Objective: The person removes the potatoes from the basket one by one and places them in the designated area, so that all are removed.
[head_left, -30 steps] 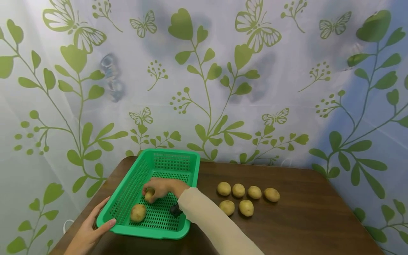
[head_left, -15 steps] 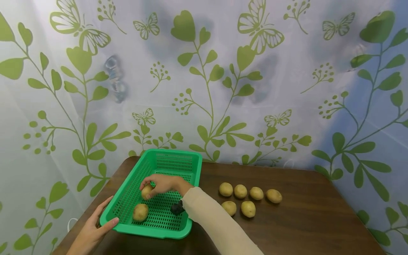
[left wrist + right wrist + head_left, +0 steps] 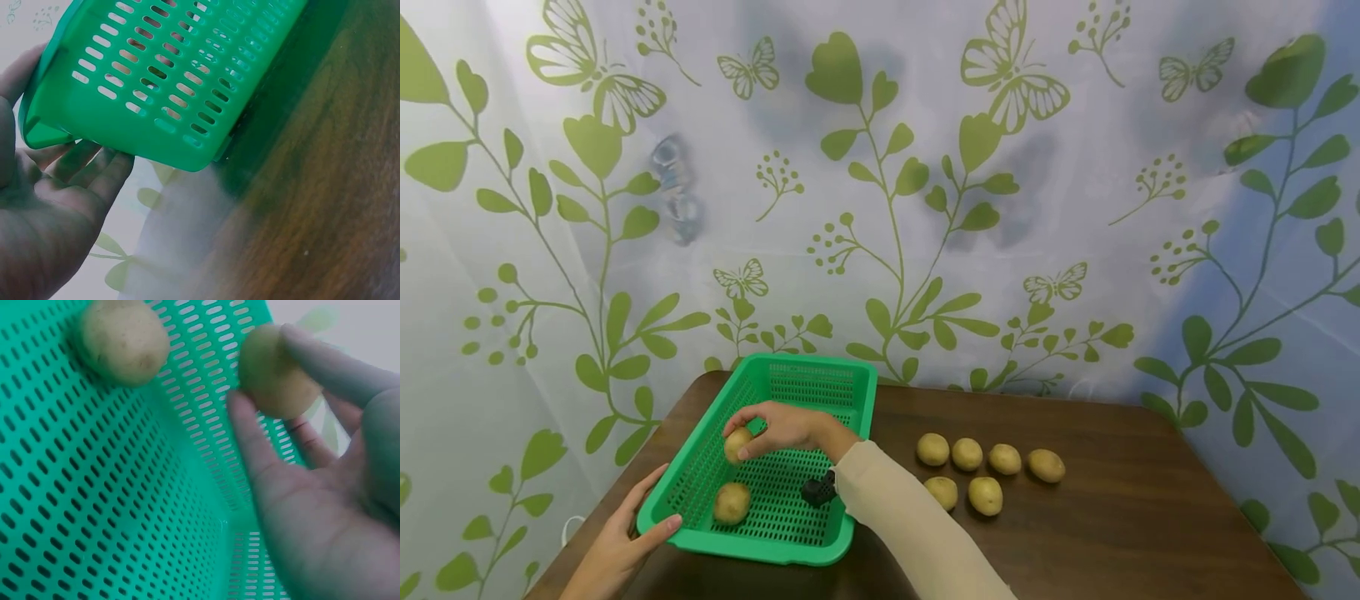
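My right hand (image 3: 786, 427) pinches a yellow potato (image 3: 736, 447) between thumb and fingers inside the green plastic basket (image 3: 752, 548). In the right wrist view that potato (image 3: 275, 374) is held apart from the basket's perforated floor. A second potato (image 3: 732, 503) lies on the floor near the front left corner. My left hand (image 3: 616, 537) grips the basket's near left corner, thumb over the rim. Seen from the left wrist, the fingers of this hand (image 3: 56, 212) reach under the rim against the outer wall.
Several potatoes (image 3: 985, 496) sit in two loose rows on the brown wooden table (image 3: 1112, 517), right of the basket. A black device (image 3: 817, 490) is at the right wrist. A patterned curtain (image 3: 917, 250) hangs behind the table.
My right hand has raised the potato from low in the basket and shifted it slightly left. My left hand keeps its grip on the basket corner. The view has turned slightly.
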Tool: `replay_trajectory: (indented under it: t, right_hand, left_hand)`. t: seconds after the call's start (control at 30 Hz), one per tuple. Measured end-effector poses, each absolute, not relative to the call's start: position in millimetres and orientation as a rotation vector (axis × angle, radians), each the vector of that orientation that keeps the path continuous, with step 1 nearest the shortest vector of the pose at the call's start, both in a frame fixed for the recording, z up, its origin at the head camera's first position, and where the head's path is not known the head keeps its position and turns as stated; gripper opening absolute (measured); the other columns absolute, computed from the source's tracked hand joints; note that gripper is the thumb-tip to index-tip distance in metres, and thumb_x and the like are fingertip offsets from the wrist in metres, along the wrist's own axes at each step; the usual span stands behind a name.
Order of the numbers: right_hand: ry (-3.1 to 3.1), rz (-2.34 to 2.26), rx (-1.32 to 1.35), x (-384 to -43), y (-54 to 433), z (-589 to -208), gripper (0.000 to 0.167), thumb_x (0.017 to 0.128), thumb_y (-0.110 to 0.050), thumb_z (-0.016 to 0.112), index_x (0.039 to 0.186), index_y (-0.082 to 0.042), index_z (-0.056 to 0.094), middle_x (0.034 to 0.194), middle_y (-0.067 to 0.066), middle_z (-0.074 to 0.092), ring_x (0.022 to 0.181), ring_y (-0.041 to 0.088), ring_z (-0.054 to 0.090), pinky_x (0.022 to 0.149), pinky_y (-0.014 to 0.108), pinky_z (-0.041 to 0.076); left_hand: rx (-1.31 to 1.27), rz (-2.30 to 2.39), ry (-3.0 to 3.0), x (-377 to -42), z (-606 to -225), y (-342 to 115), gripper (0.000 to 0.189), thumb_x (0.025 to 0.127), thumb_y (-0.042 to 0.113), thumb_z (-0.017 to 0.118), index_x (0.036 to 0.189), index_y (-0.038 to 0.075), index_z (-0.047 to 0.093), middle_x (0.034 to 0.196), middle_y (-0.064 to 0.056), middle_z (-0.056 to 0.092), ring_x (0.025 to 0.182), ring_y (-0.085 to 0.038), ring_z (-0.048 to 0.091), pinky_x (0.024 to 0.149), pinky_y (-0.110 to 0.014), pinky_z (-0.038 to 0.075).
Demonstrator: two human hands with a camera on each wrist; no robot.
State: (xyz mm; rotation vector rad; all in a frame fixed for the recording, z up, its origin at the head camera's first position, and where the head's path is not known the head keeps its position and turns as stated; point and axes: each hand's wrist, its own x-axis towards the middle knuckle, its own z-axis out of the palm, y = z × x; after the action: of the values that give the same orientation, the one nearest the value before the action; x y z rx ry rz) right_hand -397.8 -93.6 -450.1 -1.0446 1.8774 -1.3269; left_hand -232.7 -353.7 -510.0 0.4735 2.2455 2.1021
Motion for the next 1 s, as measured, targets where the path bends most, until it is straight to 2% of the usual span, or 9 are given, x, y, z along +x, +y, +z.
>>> replay_trajectory:
  t: [0.13,0.23,0.47,0.7,0.87,1.0]
  right_hand:
    - [1.863,-1.359,-1.064,-395,-94,-442,0.045,0.096,-0.001,0.073,0.138,0.003,0.059,0.12,-0.004,0.062,0.097,0.012,0.063,0.094,0.04,0.056]
    - [1.837,-1.373,-1.059,-392,-95,-439,0.046,0.096,0.0,0.073,0.14,0.004,0.058,0.122,-0.005,0.062,0.099,0.013,0.064,0.096,0.042,0.055]
    - [1.803,-1.401,-1.04,-384,-88,-437,0.046,0.097,0.002,0.071,0.141,0.005,0.056,0.125,-0.006,0.06,0.104,0.014,0.065,0.094,0.032,0.055]
    - [1.791,-1.437,-1.048,-381,-75,-431,0.046,0.097,0.002,0.071,0.141,0.003,0.057,0.127,-0.004,0.059,0.105,0.017,0.066,0.1,0.042,0.053]
    - [1.799,-1.426,-1.05,-378,-70,-424,0.043,0.097,0.001,0.072,0.138,0.001,0.058,0.128,-0.006,0.058,0.109,0.018,0.065,0.098,0.035,0.054]
    - [1.807,-1.416,-1.064,-373,-65,-418,0.04,0.097,0.003,0.072,0.135,0.0,0.06,0.132,-0.001,0.058,0.11,0.017,0.064,0.096,0.032,0.054]
  left_hand:
    - [0.431,2.08,2.288,-233,-509,-353,0.068,0.108,0.001,0.052,0.162,-0.001,0.01,0.139,-0.01,0.048,0.113,-0.018,0.064,0.086,-0.033,0.059]
    - [0.412,2.074,2.297,-233,-509,-353,0.068,0.108,0.002,0.052,0.162,0.0,0.01,0.138,-0.013,0.047,0.112,-0.019,0.064,0.085,-0.034,0.059]
    - [0.45,2.122,2.24,-231,-513,-355,0.069,0.107,-0.002,0.051,0.161,-0.003,0.008,0.138,-0.006,0.051,0.113,-0.019,0.065,0.085,-0.034,0.06]
    - [0.461,2.13,2.22,-232,-514,-354,0.069,0.107,-0.002,0.052,0.161,-0.003,0.008,0.138,-0.002,0.052,0.115,-0.017,0.064,0.087,-0.033,0.059]
    - [0.509,2.156,2.162,-231,-514,-356,0.069,0.108,-0.002,0.05,0.161,-0.002,0.007,0.14,0.004,0.052,0.119,-0.015,0.063,0.089,-0.033,0.058]
    - [0.507,2.157,2.17,-231,-515,-356,0.068,0.108,-0.002,0.05,0.161,-0.002,0.007,0.14,0.009,0.053,0.119,-0.013,0.063,0.089,-0.033,0.058]
